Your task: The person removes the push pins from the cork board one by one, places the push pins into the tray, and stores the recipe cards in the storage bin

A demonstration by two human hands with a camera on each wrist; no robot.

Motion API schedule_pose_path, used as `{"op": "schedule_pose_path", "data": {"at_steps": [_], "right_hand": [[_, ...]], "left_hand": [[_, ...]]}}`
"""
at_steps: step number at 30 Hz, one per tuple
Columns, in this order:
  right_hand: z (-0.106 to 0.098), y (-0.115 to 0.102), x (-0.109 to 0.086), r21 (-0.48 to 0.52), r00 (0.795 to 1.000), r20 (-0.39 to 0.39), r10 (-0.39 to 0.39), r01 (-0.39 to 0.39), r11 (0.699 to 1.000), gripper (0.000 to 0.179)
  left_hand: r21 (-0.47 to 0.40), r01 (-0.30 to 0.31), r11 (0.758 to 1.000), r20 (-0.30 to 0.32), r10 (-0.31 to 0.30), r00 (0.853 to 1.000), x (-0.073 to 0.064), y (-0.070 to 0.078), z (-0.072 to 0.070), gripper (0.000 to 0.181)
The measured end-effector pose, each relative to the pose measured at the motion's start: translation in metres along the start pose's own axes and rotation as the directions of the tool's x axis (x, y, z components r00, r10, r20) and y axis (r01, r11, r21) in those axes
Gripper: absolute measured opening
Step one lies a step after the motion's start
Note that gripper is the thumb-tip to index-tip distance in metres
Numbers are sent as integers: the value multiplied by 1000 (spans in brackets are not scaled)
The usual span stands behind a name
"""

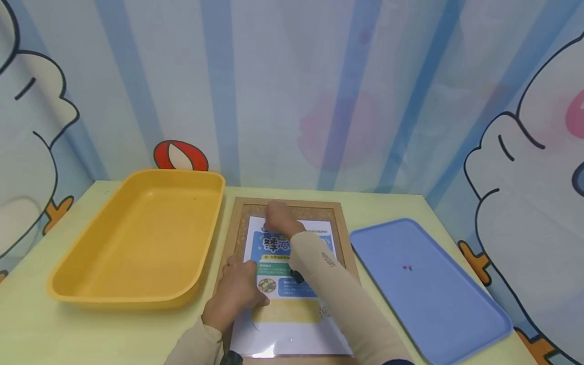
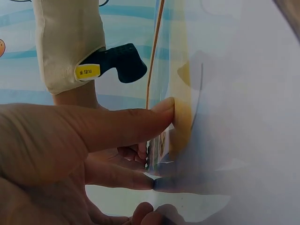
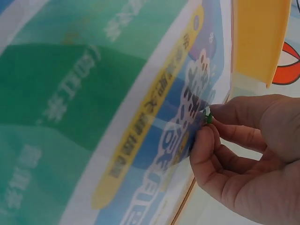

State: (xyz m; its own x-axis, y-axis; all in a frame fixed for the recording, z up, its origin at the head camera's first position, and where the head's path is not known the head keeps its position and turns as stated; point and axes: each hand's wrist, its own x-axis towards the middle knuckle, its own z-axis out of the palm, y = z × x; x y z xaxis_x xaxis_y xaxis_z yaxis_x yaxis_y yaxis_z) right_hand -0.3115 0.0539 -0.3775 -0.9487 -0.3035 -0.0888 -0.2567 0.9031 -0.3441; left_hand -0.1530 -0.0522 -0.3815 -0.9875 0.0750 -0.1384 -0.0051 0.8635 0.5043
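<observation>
A wood-framed corkboard (image 1: 344, 238) lies on the table with a printed sheet (image 1: 292, 332) over its cork, glossy as if in a clear sleeve. My right hand (image 1: 280, 219) is at the sheet's top, left of its middle. Its thumb and fingertips pinch a small green push pin (image 3: 208, 116) against the sheet, seen in the right wrist view; the pin's point is hidden. Lower down, my left hand (image 1: 239, 289) rests along the sheet's left edge. Its thumb (image 2: 140, 124) lies extended on the sheet in the left wrist view, with the fingers outstretched below.
A deep yellow tray (image 1: 132, 243) stands left of the board. To the right lies a flat blue tray (image 1: 438, 289) with a few tiny pink and red pieces (image 1: 407, 267) near its middle. A striped curtain (image 1: 283, 101) with cartoon figures hangs behind the table.
</observation>
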Motion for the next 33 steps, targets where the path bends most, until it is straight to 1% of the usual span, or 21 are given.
{"op": "schedule_pose_path", "data": {"at_steps": [4, 8, 11, 15, 19, 24, 29, 33], "right_hand": [[2, -3, 3, 0, 998, 4, 65, -65, 998, 15], [5, -3, 6, -19, 994, 12, 104, -104, 994, 11], [6, -4, 7, -22, 994, 13, 109, -109, 994, 11], [5, -6, 6, -22, 996, 9, 93, -93, 995, 13], [4, -5, 5, -11, 995, 9, 101, -101, 995, 13], [5, -2, 5, 30, 993, 10, 117, -117, 993, 13], [2, 1, 6, 113, 989, 45, 141, -145, 983, 14], [0, 2, 8, 132, 984, 67, 163, -171, 976, 20]], "left_hand": [[-2, 8, 1000, 5, -8, 1000, 0, 0, 0, 57], [7, 12, 1000, 10, -12, 1000, 1, 1, 1, 57], [15, 13, 1000, 13, -13, 1000, 1, 1, 1, 56], [29, 14, 999, 22, -15, 1000, 1, 1, 0, 58], [47, 10, 999, 29, -11, 1000, 2, 3, -1, 59], [47, 7, 999, 29, -8, 1000, 2, 2, 0, 58], [46, 11, 999, 37, -12, 999, 2, 2, 0, 57], [42, 16, 999, 38, -18, 999, 2, 3, -1, 56]]}}
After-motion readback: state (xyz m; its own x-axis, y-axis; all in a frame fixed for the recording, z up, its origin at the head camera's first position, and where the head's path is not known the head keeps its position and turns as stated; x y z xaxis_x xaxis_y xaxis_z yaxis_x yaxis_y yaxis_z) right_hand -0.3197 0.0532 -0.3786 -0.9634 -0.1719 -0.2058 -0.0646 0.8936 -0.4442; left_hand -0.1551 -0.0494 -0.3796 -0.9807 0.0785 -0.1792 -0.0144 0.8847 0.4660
